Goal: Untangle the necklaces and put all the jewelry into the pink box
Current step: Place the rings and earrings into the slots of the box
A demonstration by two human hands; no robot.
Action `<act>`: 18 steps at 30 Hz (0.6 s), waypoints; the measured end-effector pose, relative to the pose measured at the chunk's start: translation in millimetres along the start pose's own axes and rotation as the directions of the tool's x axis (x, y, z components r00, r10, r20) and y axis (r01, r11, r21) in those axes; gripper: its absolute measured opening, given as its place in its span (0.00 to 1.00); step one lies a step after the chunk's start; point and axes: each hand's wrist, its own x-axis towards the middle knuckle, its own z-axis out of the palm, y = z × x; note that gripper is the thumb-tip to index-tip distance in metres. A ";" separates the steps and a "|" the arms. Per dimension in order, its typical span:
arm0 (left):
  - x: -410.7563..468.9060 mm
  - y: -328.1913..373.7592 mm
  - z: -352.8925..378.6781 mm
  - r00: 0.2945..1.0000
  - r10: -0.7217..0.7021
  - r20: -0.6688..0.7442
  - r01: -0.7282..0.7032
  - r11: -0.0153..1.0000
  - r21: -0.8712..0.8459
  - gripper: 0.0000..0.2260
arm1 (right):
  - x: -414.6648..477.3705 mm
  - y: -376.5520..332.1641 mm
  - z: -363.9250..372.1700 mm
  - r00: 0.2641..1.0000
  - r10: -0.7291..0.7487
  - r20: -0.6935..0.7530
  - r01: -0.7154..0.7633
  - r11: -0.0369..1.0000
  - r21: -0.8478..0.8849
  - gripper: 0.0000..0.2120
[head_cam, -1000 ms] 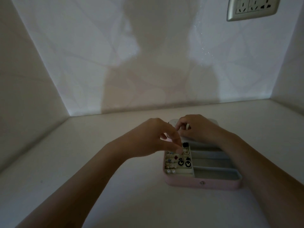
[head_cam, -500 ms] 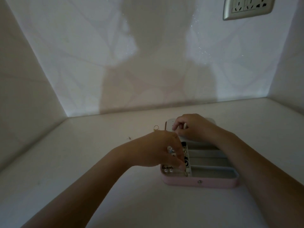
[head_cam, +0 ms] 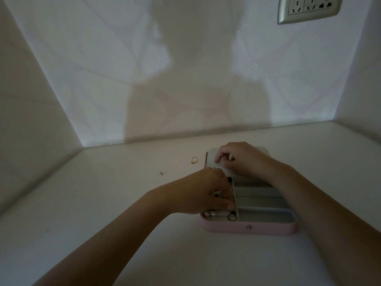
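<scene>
Box [head_cam: 247, 228], pink and open, lies on the counter [head_cam: 123, 203]. The left hand [head_cam: 206, 193] curls its fingers down into the box's left section, just behind the pearls [head_cam: 210, 213]; whether it pinches anything I cannot tell. The right hand [head_cam: 241, 159] rests curled on the lid panel [head_cam: 212, 162] at the box's back, its grip equally unclear. A ring [head_cam: 194, 159] and a stud [head_cam: 160, 173] lie left of the box.
</scene>
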 end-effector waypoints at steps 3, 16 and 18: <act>0.1 -0.2 0.8 1.000 0.004 -0.003 -0.003 1.000 0.014 0.09 | -1.1 -0.4 -0.6 1.000 -0.005 -0.001 0.005 1.000 -0.001 0.11; -0.7 4.5 0.4 1.000 -0.020 -0.011 0.021 0.997 0.078 0.11 | 4.3 3.7 3.0 0.999 0.023 0.022 -0.023 1.000 0.002 0.12; 0.2 5.3 1.0 1.000 -0.024 -0.017 0.025 0.997 0.079 0.11 | 3.9 4.4 3.5 0.999 0.028 0.027 -0.028 1.000 0.007 0.12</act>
